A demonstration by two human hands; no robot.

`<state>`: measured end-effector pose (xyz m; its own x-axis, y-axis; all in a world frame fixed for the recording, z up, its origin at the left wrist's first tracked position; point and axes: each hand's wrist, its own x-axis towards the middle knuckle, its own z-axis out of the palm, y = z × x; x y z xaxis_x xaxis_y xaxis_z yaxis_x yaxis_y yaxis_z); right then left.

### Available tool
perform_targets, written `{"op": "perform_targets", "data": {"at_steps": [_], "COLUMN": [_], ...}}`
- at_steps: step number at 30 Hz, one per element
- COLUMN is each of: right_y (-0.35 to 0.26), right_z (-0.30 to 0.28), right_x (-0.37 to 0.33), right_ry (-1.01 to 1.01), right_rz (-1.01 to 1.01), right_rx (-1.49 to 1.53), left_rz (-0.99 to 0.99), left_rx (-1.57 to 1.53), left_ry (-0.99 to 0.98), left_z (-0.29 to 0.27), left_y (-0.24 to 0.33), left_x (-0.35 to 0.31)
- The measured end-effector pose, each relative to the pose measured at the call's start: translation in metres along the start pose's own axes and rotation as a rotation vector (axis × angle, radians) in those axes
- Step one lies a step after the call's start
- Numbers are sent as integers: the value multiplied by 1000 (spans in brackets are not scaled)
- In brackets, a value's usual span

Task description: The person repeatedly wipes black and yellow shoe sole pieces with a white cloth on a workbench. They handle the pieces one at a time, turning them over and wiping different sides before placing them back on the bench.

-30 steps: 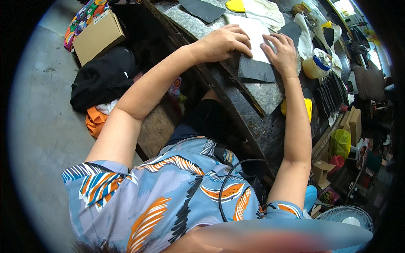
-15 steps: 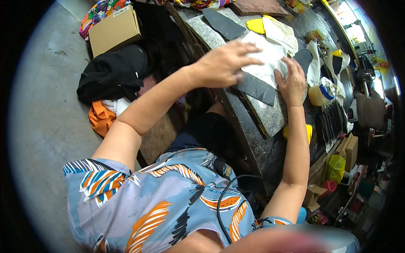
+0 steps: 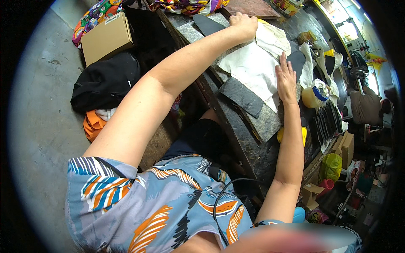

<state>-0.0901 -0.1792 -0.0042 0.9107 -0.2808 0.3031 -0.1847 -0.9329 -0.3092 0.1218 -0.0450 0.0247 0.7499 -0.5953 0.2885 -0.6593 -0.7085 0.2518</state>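
A white cloth piece (image 3: 251,67) lies over a grey speckled slab (image 3: 270,125) on the dark workbench. My right hand (image 3: 287,84) rests along the cloth's right edge with its fingers stretched out. Beyond the cloth's far end, my left hand (image 3: 244,27) is closed, knuckles up; whatever its fingers hold is hidden. Close to it are a cream cloth (image 3: 274,39), a bit of yellow material (image 3: 264,21) and a dark sole-shaped piece (image 3: 207,25). A dark textured strip (image 3: 241,97) sits at the white cloth's near edge. Another dark rounded piece (image 3: 298,61) is just past my right fingertips.
Right of my right hand stand a jar with a blue rim (image 3: 315,96) and a row of black pieces (image 3: 327,124). A yellow object (image 3: 303,135) is partly behind my right forearm. On the left are a cardboard box (image 3: 106,39) and a black bag (image 3: 105,80).
My left hand has moved away from the white cloth to its far side and closed. The right hand stays at the cloth's edge, its fingers straighter. More of the cloth shows.
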Motion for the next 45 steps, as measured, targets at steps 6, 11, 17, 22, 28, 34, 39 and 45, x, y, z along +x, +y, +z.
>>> {"op": "perform_targets", "data": {"at_steps": [6, 11, 17, 22, 28, 34, 39, 45], "right_y": [-2, -13, -8, -6, -52, -64, -32, -5], "right_z": [2, -1, 0, -9, -49, -73, -76, -63], "right_x": [-2, -3, -4, -3, -21, -27, -40, -52], "right_ry": [71, 53, 55, 139, 521, 491, 367, 434], "right_rz": [93, 188, 264, 300, -441, -92, 476, 687], "right_rx": [-218, -372, -363, 26, -295, 247, 1251, 1474], "left_rz": [-50, 27, -52, 22, -43, 102, 531, 668], "left_rx": [-197, -729, -1519, -1654, -1792, -1648, -331, -102], "left_ry": [-130, 97, -22, 38, -127, -365, 66, 10], "left_z": [9, 7, -55, -90, -95, -85, -49, -6], "left_y": [-10, -25, -32, -31, 0, 18, 10, 14], "left_x": [29, 40, 9, -35, -96, -137, -151, -164]}}
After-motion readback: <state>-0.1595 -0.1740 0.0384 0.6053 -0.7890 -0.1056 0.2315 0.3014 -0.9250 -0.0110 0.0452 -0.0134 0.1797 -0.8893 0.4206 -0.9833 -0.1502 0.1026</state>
